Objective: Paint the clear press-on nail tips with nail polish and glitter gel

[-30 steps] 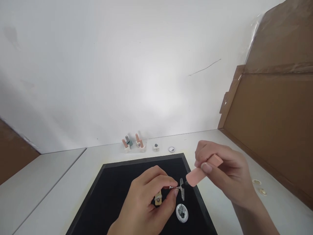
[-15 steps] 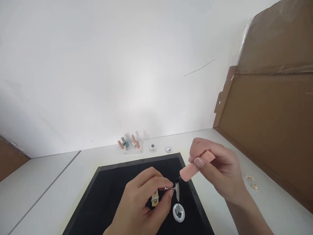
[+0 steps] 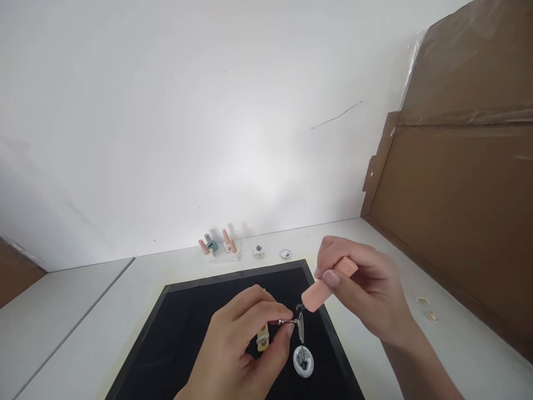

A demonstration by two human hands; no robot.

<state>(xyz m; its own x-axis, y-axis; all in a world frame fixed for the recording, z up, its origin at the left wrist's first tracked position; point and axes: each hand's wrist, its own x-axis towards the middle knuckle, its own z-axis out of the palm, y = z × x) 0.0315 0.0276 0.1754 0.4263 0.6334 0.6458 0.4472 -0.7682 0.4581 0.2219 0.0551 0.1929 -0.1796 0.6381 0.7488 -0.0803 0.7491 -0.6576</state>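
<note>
Left hand (image 3: pixel 237 350) pinches a metal clip (image 3: pixel 287 321) bearing a clear nail tip (image 3: pixel 300 326) over the black mat (image 3: pixel 183 328). Right hand (image 3: pixel 366 291), at 3 o'clock, clamps a pink brush handle (image 3: pixel 327 285), its brush end touching the tip. A small dish (image 3: pixel 303 361) lies at 6 o'clock.

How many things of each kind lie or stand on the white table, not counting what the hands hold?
Black mat: 1
Oval dish on the mat: 1
Small bottle stands by the wall: 2
Small white cube: 1
Small round pieces: 3
Total: 8

Bright even light, glare on wall (image 3: pixel 250 144), edges bowed, faint softness overall.
</note>
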